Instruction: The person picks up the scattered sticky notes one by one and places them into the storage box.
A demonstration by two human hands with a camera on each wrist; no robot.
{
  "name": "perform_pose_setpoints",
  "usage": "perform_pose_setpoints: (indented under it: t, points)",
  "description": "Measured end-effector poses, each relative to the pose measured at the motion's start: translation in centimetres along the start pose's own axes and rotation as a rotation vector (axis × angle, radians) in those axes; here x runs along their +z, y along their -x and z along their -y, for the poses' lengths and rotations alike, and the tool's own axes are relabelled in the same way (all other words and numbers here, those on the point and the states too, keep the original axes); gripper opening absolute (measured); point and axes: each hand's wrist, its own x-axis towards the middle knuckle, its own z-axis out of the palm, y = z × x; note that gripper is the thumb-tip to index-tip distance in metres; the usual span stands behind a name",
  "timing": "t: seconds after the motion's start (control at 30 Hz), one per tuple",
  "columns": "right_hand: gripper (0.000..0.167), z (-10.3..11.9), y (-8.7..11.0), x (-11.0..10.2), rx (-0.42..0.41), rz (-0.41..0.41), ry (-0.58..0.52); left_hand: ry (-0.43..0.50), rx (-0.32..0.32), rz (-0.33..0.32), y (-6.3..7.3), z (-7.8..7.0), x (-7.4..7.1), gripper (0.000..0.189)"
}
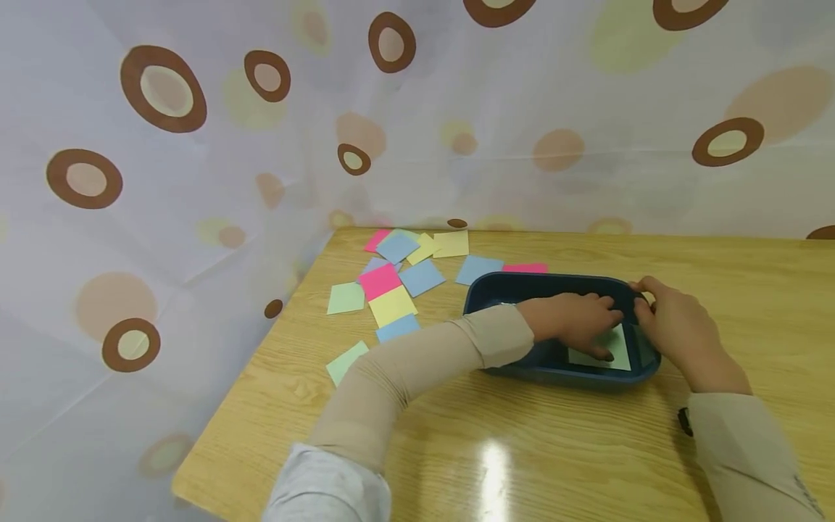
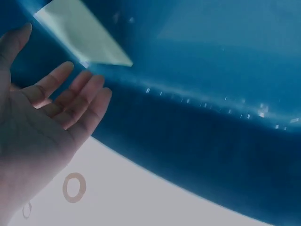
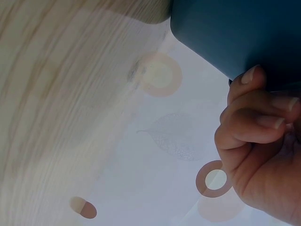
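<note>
A dark blue plastic tub (image 1: 554, 376) rests on the wooden table. Inside, near its right end, lies a pale green paper note (image 1: 616, 353). My left hand (image 1: 583, 324) reaches into the tub over this note, fingers spread. In the left wrist view, the left hand (image 2: 51, 110) has loosely bent fingers and nothing in its palm, close to the note (image 2: 84, 35). My right hand (image 1: 681, 330) grips the tub's right end at the rim. Curled fingers of the right hand (image 3: 258, 136) meet the tub (image 3: 211, 33) in the right wrist view.
Several pink, yellow (image 1: 391, 306), blue (image 1: 422, 278) and green (image 1: 346, 298) paper notes lie scattered left of and behind the tub, some overlapping. A pink note (image 1: 525, 268) is partly hidden behind the tub. A patterned sheet (image 1: 457, 188) hangs along the table's back and left.
</note>
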Motion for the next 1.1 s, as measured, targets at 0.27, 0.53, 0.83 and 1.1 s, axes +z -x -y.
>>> perform_pose_setpoints:
  t: [0.27,0.53,0.83,1.1]
  points:
    - [0.033,-0.5,-0.1,0.0,0.018,0.005,0.003,0.322,0.183,-0.163,3.7,2.9,-1.9,0.037]
    - [0.034,-0.2,-0.2,0.2,0.012,-0.003,-0.003,0.576,0.171,-0.498,10.6,8.9,-0.6,0.022]
    - [0.036,-0.2,-0.1,0.2,0.025,-0.004,-0.007,0.659,-0.117,-0.715,17.6,13.4,5.2,0.016]
    - [0.035,-0.2,0.0,0.2,0.0,-0.022,-0.011,0.691,-0.334,-0.551,21.5,15.0,11.4,0.022]
